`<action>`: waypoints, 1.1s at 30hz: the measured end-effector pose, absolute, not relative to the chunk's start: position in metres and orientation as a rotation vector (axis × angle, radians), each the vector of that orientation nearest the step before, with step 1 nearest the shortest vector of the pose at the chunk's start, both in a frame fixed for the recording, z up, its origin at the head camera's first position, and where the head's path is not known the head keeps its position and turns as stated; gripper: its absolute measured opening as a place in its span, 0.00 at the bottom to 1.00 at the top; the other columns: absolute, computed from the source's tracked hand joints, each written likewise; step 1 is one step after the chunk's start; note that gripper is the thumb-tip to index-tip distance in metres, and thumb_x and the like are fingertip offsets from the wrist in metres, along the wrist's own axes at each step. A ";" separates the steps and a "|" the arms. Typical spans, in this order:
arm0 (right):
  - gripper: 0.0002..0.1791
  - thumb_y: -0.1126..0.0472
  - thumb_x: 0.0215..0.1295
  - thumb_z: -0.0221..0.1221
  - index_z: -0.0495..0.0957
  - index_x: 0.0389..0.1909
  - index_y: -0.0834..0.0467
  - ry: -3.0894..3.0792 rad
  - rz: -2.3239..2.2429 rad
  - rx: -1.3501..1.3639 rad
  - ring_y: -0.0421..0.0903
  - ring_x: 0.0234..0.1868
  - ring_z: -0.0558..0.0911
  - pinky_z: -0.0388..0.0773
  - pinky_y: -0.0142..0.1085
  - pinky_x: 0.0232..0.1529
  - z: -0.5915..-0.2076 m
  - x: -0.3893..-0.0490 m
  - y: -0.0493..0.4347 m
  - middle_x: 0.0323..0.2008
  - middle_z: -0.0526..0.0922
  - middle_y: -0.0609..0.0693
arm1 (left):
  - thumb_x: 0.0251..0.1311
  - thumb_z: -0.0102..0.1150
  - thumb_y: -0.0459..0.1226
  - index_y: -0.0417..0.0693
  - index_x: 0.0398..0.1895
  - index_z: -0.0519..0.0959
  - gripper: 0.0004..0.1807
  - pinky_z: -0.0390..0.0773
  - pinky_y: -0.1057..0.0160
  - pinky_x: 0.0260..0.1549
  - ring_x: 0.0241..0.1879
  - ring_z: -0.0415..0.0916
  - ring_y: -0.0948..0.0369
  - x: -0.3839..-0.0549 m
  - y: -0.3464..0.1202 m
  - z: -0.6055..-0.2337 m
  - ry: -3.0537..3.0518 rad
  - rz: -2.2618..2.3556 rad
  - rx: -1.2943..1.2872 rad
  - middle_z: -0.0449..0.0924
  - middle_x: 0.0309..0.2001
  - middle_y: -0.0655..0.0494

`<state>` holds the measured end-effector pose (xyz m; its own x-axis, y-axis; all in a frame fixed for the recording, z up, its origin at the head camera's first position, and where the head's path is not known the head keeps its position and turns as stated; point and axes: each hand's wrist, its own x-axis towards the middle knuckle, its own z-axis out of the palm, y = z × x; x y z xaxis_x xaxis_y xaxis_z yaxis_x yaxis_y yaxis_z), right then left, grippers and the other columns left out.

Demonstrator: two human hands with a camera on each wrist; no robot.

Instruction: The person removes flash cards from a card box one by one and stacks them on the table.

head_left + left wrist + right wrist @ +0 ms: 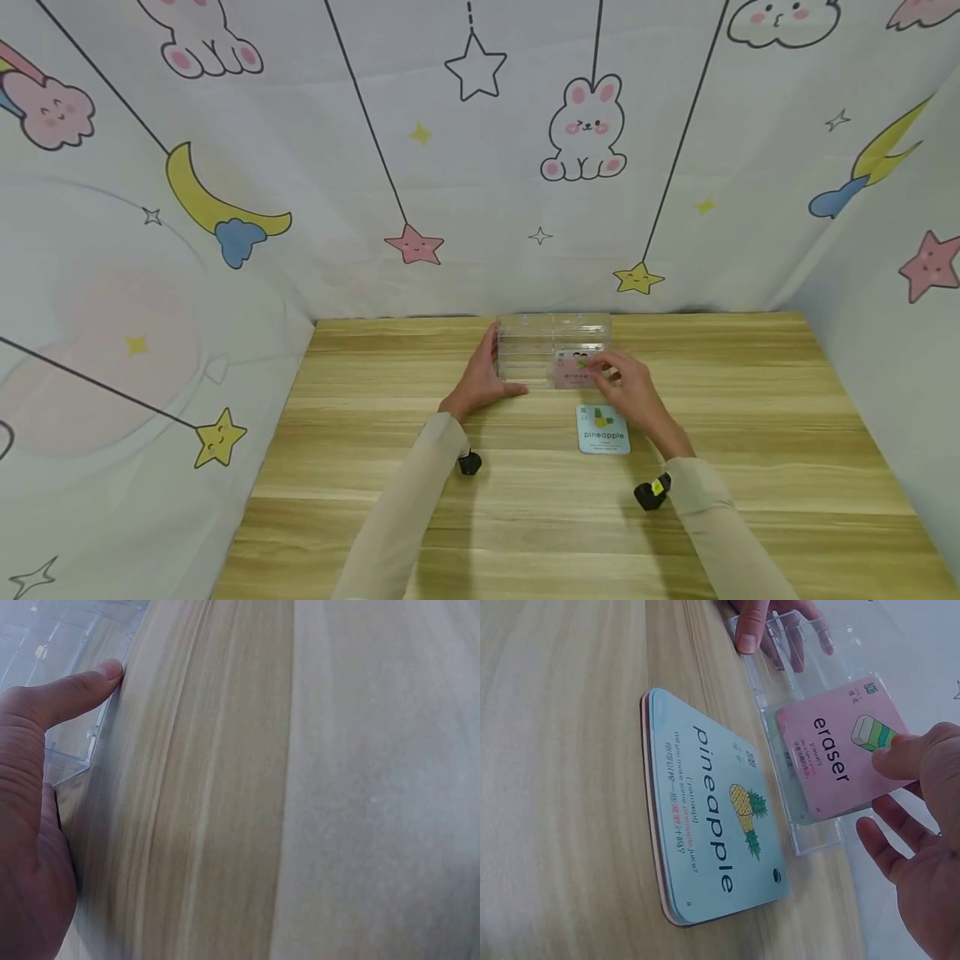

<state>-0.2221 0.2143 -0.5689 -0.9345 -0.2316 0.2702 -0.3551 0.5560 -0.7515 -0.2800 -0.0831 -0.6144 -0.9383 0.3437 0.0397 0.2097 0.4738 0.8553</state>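
Observation:
A clear plastic card rack [525, 322] with tiered compartments stands at the back of the table. My left hand [482, 379] grips its left end, thumb along the front edge and fingers round the side. With thumb and fingertips my right hand [937, 802] pinches a pink eraser flash card [832, 761] at the front right compartment. Behind the pink card, a pale green card edge [777, 735] shows inside the rack. Just in front of the rack lies a small stack of cards, a light blue pineapple card [705, 825] on top.
The wooden table [360, 467] meets a white cloth backdrop [480, 200] printed with stars and rabbits, close behind the rack. More white cloth hangs at the left and right sides.

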 end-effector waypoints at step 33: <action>0.20 0.74 0.68 0.62 0.78 0.61 0.65 -2.699 1.485 0.443 0.54 0.45 0.81 0.84 0.29 0.40 -0.539 -0.194 0.241 0.59 0.78 0.61 | 0.45 0.87 0.42 0.53 0.85 0.35 0.76 0.58 0.63 0.75 0.80 0.50 0.57 -0.280 -0.082 -0.614 2.574 1.459 0.485 0.45 0.83 0.50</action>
<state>-0.1945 0.2410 -0.5388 -0.9591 -0.2330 0.1609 -0.2607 0.5044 -0.8232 -0.2805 -0.0817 -0.6140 -0.9377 0.3457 0.0342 0.2070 0.4768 0.8543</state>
